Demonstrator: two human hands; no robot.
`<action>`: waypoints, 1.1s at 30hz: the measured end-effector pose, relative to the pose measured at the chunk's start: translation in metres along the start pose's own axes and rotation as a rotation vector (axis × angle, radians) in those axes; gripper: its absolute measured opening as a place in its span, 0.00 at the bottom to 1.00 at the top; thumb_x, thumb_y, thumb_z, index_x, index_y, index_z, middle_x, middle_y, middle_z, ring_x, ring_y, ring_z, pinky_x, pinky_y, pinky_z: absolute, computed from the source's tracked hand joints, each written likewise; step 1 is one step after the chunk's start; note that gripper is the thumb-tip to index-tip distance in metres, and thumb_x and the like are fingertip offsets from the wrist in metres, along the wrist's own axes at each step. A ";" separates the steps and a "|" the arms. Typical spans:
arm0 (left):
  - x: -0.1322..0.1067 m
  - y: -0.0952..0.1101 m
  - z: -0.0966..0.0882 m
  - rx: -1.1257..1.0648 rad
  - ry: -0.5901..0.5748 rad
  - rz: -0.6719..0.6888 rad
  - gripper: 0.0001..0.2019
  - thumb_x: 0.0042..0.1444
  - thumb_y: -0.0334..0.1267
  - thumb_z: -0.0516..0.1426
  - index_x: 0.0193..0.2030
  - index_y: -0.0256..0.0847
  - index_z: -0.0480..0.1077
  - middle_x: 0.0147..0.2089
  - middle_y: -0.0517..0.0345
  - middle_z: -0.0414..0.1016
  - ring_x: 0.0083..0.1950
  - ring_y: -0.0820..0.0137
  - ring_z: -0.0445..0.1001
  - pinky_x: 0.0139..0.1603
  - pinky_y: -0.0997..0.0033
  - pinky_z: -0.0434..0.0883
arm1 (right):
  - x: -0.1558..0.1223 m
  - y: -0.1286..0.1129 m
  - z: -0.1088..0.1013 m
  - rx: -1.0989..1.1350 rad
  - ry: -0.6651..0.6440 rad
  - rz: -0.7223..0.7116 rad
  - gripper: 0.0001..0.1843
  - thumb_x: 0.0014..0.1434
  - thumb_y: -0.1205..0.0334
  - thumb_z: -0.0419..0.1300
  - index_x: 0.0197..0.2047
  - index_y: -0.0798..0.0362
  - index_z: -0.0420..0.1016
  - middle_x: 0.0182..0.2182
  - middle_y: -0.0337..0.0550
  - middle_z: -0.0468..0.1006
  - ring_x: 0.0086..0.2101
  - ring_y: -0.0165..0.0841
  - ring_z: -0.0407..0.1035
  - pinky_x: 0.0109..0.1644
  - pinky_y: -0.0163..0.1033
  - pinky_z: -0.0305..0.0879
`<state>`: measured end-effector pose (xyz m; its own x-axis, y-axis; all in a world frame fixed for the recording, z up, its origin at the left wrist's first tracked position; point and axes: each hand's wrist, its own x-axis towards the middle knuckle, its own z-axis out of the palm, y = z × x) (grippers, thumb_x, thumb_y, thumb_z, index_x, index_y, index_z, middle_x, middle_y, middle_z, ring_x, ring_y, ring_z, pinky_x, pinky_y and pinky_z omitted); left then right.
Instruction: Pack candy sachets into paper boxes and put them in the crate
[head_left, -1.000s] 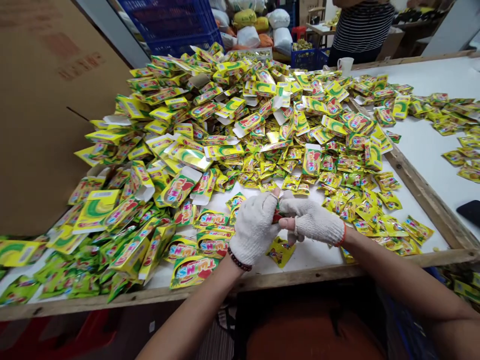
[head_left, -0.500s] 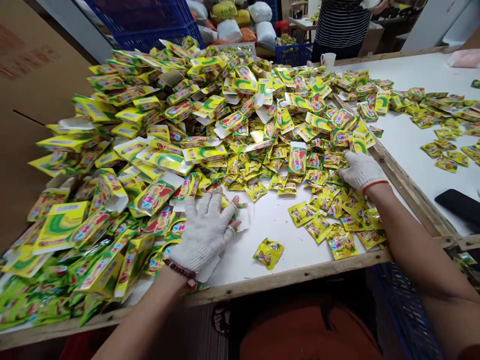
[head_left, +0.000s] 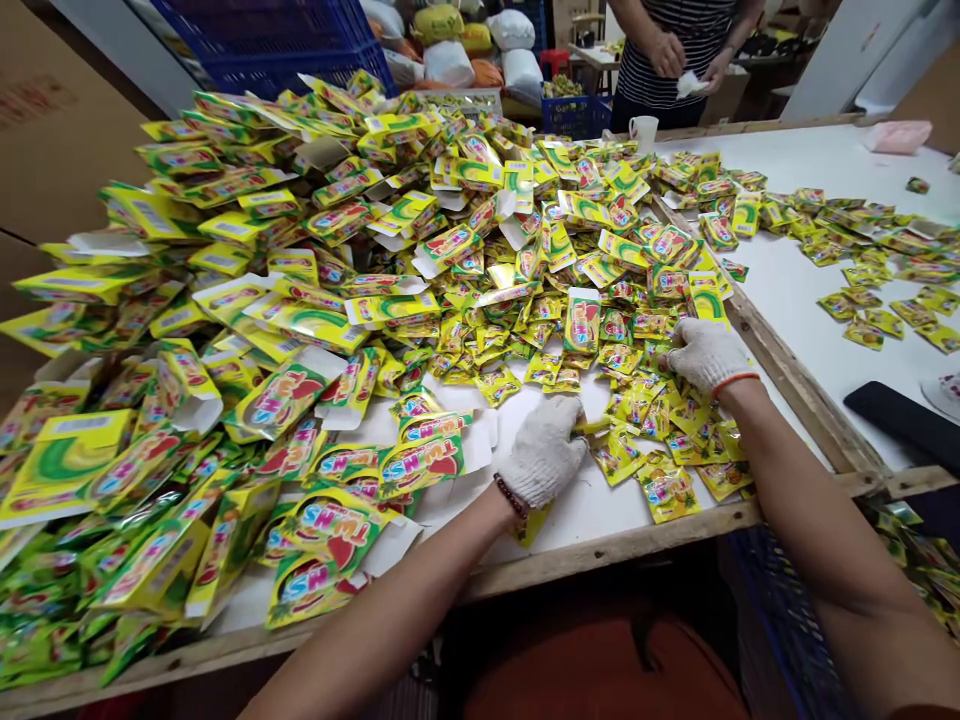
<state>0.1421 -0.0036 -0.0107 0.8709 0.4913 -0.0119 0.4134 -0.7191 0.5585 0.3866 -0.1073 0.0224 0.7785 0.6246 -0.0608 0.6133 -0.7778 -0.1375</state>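
Observation:
My left hand [head_left: 546, 452], in a white knit glove with a beaded bracelet at the wrist, is low over the table with its fingers curled at the near edge of the loose yellow sachets [head_left: 616, 455]. A single sachet [head_left: 532, 525] shows partly from under it. My right hand [head_left: 709, 355], also gloved, is closed against the right side of the sachet pile; what its fingers hold is hidden. Several yellow-green printed cartons [head_left: 424, 462] with open white flaps lie left of my left hand.
A large heap of cartons [head_left: 292, 300] covers the left and back. Green sachets [head_left: 45, 590] lie front left. A wooden strip [head_left: 795, 375] divides the table; beyond it are more sachets [head_left: 862, 300] and a black phone-like object [head_left: 904, 420]. A white mug [head_left: 643, 132] and another person [head_left: 675, 60] are behind.
My left hand has moved right from the cartons to the sachets, its spread fingers now curled. My right hand stays at the pile. The other person's hands have come into view.

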 end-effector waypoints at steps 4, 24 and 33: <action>0.001 -0.013 -0.007 -0.463 0.129 -0.072 0.07 0.57 0.36 0.58 0.42 0.41 0.71 0.39 0.58 0.76 0.41 0.67 0.73 0.43 0.68 0.71 | -0.008 0.004 -0.005 0.345 0.084 -0.152 0.08 0.48 0.58 0.64 0.28 0.51 0.69 0.23 0.38 0.69 0.26 0.33 0.62 0.28 0.38 0.57; 0.026 0.003 -0.034 -0.555 -0.118 0.114 0.19 0.58 0.54 0.57 0.33 0.38 0.69 0.31 0.59 0.70 0.34 0.71 0.67 0.34 0.73 0.64 | -0.054 -0.056 0.003 0.889 -0.350 -0.532 0.19 0.54 0.58 0.62 0.49 0.54 0.75 0.33 0.41 0.77 0.33 0.33 0.69 0.38 0.38 0.67; 0.129 0.022 -0.035 0.152 0.345 -0.137 0.30 0.51 0.61 0.60 0.49 0.36 0.67 0.48 0.40 0.73 0.50 0.54 0.73 0.48 0.60 0.69 | -0.019 -0.030 0.003 0.896 0.143 -0.238 0.18 0.55 0.49 0.60 0.43 0.54 0.73 0.24 0.36 0.68 0.27 0.33 0.62 0.33 0.40 0.64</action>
<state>0.2540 0.0611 0.0292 0.6755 0.7051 0.2158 0.5764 -0.6874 0.4419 0.3527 -0.0954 0.0242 0.6913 0.6995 0.1809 0.4735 -0.2496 -0.8447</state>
